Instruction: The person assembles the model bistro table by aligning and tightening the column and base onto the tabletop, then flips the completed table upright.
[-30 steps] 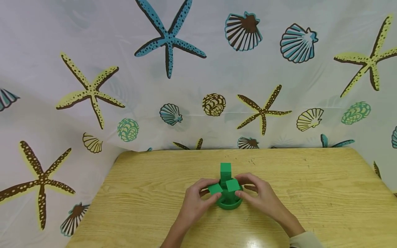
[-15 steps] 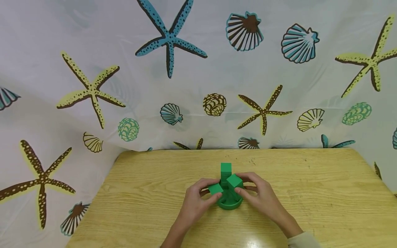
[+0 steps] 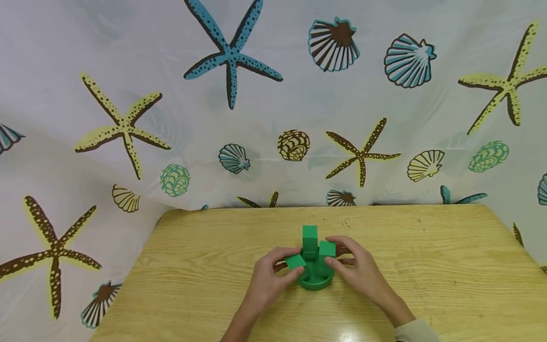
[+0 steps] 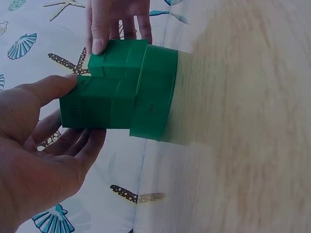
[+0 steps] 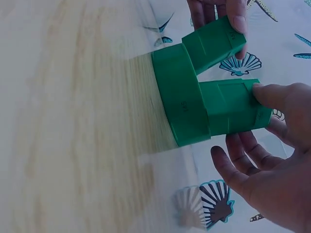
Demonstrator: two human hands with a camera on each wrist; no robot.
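A round green base (image 3: 314, 286) stands on the table, with three square green blocks rising from it. My left hand (image 3: 268, 279) pinches the left block (image 3: 296, 261) between thumb and fingers; the right wrist view shows that left block (image 5: 214, 44) leaning at an angle to the base. Thumb and fingers of my right hand (image 3: 360, 267) grip the right block (image 3: 327, 249), which looks nearly square to the base (image 5: 182, 99) in the right wrist view. The third block (image 3: 309, 236) stands taller at the back, touched by neither hand. The lower ends of the blocks are hidden inside the base.
The wooden table (image 3: 192, 275) bears small dark marks near its back edge. A white cloth (image 3: 265, 104) printed with starfish and shells hangs behind it and along both sides.
The right block has turned and straightened from an inward lean, shifting slightly right in my right hand. My left hand and its block have stayed about the same. The back block has not moved.
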